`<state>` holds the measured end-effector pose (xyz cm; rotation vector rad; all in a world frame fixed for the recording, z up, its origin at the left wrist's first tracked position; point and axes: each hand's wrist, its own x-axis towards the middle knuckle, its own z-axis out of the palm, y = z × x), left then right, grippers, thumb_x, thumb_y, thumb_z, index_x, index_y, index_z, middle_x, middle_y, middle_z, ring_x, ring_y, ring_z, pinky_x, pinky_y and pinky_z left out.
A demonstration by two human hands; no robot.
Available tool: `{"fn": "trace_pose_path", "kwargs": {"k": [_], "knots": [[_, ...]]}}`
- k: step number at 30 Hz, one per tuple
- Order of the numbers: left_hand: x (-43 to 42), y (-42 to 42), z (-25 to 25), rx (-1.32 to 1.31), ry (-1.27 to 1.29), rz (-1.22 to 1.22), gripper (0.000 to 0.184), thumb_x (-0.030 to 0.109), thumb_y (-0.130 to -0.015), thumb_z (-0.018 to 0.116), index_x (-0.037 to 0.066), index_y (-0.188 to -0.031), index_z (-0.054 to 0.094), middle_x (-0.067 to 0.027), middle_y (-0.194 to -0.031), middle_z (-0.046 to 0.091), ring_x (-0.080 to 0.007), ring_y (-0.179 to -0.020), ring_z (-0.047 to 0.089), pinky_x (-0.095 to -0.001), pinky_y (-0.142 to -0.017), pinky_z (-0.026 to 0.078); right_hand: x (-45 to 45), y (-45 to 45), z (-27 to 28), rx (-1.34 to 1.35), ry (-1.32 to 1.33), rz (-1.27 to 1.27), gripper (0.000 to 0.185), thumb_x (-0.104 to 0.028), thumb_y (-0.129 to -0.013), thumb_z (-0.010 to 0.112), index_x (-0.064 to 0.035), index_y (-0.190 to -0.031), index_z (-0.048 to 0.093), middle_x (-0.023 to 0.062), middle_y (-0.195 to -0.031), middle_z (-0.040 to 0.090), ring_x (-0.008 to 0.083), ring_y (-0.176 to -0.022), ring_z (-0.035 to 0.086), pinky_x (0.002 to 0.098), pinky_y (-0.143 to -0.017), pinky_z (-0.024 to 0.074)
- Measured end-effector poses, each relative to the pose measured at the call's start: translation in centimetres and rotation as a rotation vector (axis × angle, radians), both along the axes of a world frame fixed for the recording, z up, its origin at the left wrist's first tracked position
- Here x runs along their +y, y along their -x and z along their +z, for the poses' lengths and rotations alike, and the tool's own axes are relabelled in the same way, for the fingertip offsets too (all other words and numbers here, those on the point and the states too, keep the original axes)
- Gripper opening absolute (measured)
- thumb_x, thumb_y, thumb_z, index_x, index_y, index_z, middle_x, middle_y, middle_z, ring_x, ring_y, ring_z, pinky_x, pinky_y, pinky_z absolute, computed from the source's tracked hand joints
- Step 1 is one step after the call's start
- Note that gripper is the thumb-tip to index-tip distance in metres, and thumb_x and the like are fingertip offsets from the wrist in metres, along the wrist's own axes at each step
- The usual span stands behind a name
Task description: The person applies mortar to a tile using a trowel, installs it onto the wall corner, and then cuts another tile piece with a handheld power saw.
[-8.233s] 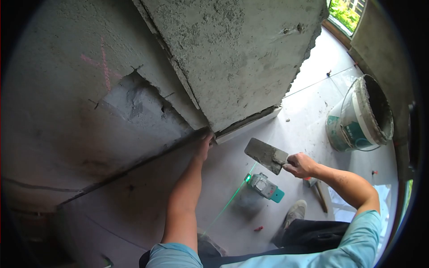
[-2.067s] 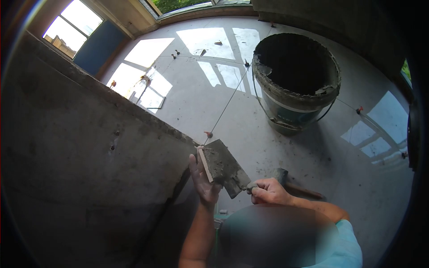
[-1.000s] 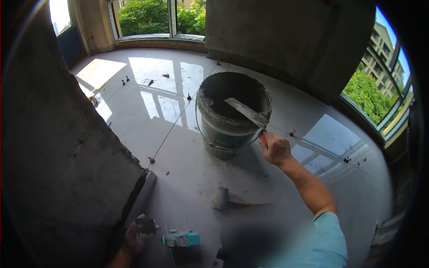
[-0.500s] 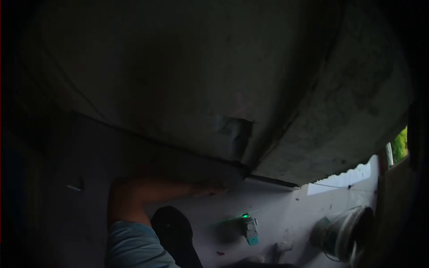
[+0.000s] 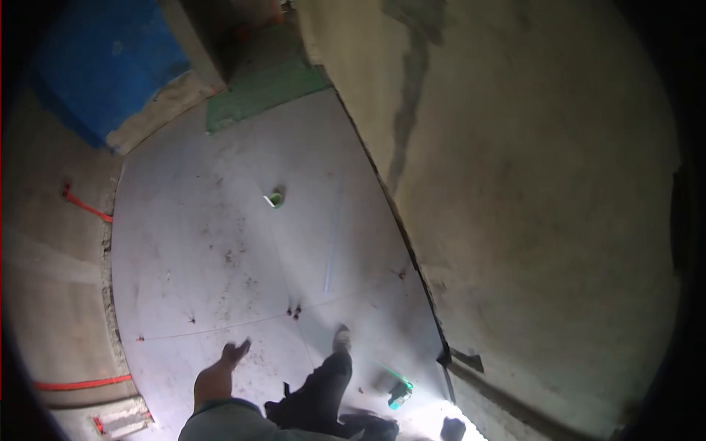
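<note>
While the left hand (image 5: 234, 354) hangs above the pale floor (image 5: 165, 242), loosely spread, slightly blurred

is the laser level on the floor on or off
On: the laser level has a bright green glow at one end, and a green line shows on the floor beside it.

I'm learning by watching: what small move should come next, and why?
Perhaps a step forward: the left hand looks empty, one foot points ahead along the floor, and the small green-and-white item lies farther on, apparently beyond reach.
</note>
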<state>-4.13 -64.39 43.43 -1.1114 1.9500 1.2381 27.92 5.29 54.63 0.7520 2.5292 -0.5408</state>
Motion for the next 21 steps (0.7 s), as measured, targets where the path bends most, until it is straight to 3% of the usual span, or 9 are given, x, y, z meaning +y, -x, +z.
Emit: {"fn": "trace_pose_path", "kwargs": {"k": [2, 3, 5, 7, 10, 16, 18, 20, 21], "knots": [[-9.2, -8.1, 3.5, -0.051, -0.252, 0.296, 0.068, 0.034, -0.091, 0.064, -0.016, -0.126, 0.034, -0.0213, -0.117, 0.058, -0.0297, -0.109, 0.058, -0.04, -0.092, 0.05, 3.6, 12.5, 1.6, 0.416, -0.713, 0.366, 0.025, -0.026, -0.093, 0.057, -0.0024, -0.092, 0.064, 0.0166, -0.079, 0.062, 0.0369, -0.075, 0.06, 0.0458, -0.068, 0.0477], [-12.5, -11.5, 5.3, -0.015, -0.382, 0.427, 0.072, 0.029, -0.092, 0.063, -0.016, -0.133, 0.025, -0.0234, -0.122, 0.056, -0.0333, -0.112, 0.057, -0.0438, -0.094, 0.05, 3.7, 21.7, 8.3, 0.261, -0.313, -0.08, 0.03, -0.03, -0.092, 0.062, -0.0022, -0.081, 0.065, 0.0166, -0.082, 0.067, 0.0369, -0.079, 0.064, 0.0448, -0.072, 0.049], [-13.5, -10.6, 8.7, -0.002, -0.203, 0.44, 0.082, 0.022, -0.086, 0.071, -0.014, -0.14, 0.02, -0.0217, -0.117, 0.059, -0.0318, -0.101, 0.061, -0.0428, -0.085, 0.054, 6.2, 34.0, 13.5, 0.711, -0.331, 0.058, 0.024, -0.02, -0.09, 0.065, -0.0005, -0.077, 0.062, 0.0194, -0.074, 0.064, 0.0408, -0.07, 0.061, 0.0451, -0.064, 0.0475], [-10.2, -6.8, 16.1, 0.021, 0.074, 0.432, 0.084, 0.02, -0.077, 0.082, -0.008, -0.136, 0.028, -0.0156, -0.103, 0.065, -0.0224, -0.081, 0.065, -0.035, -0.068, 0.055, 8.2, 40.2, 13.5, 0.646, -0.549, 0.07, 0.025, -0.019, -0.089, 0.064, -0.0006, -0.072, 0.062, 0.0204, -0.07, 0.061, 0.0422, -0.067, 0.059, 0.0465, -0.063, 0.0468], [-9.0, -3.9, 19.1, 0.195, 0.018, 0.649, 0.067, 0.019, -0.076, 0.083, 0.006, -0.128, 0.042, -0.0086, -0.085, 0.065, -0.0146, -0.067, 0.06, -0.0283, -0.057, 0.048, 11.1, 40.0, 10.2, 0.502, -0.656, 0.122, 0.024, -0.022, -0.089, 0.059, -0.0004, -0.091, 0.069, 0.0192, -0.089, 0.069, 0.0386, -0.086, 0.066, 0.0467, -0.079, 0.052], [-4.9, 4.7, 20.5, 0.211, -0.062, 0.74, 0.07, 0.02, -0.081, 0.079, 0.009, -0.135, 0.037, -0.0046, -0.068, 0.06, -0.0111, -0.046, 0.049, -0.0274, -0.041, 0.038, 9.8, 40.9, 10.7, 0.429, -0.663, -0.05, 0.026, -0.024, -0.088, 0.06, -0.0004, -0.09, 0.07, 0.0174, -0.086, 0.069, 0.0372, -0.077, 0.066, 0.0422, -0.072, 0.0544], [-4.5, 9.3, 20.6, 0.142, -0.031, 0.668, 0.083, 0.04, -0.079, 0.078, 0.006, -0.142, 0.035, -0.0003, -0.073, 0.057, -0.0108, -0.052, 0.052, -0.0275, -0.044, 0.042, 7.3, 40.9, 14.8, 0.326, -0.616, -0.107, 0.03, -0.026, -0.09, 0.059, 0.0022, -0.094, 0.069, 0.0199, -0.093, 0.068, 0.0373, -0.086, 0.065, 0.0419, -0.079, 0.0527], [-5.1, 14.8, 19.2, 0.094, 0.05, 0.567, 0.055, 0.052, -0.08, 0.073, 0.008, -0.108, 0.057, 0.0002, -0.075, 0.056, -0.0114, -0.054, 0.052, -0.0293, -0.045, 0.045, 2.6, 46.0, 19.6, 0.136, -0.517, -0.203, 0.042, -0.03, -0.094, 0.056, 0.0087, -0.106, 0.066, 0.0258, -0.111, 0.066, 0.0385, -0.106, 0.062, 0.0432, -0.096, 0.0494], [-5.3, 18.0, 19.6, 0.029, 0.049, 0.511, 0.048, 0.053, -0.082, 0.071, 0.01, -0.097, 0.056, 0.0008, -0.071, 0.055, -0.0114, -0.053, 0.052, -0.0293, -0.045, 0.044, 3.6, 45.1, 14.7, -0.009, -0.621, -0.364, 0.041, -0.031, -0.089, 0.061, -0.0008, -0.116, 0.06, 0.0162, -0.111, 0.065, 0.0319, -0.102, 0.064, 0.0407, -0.09, 0.0508]]}}
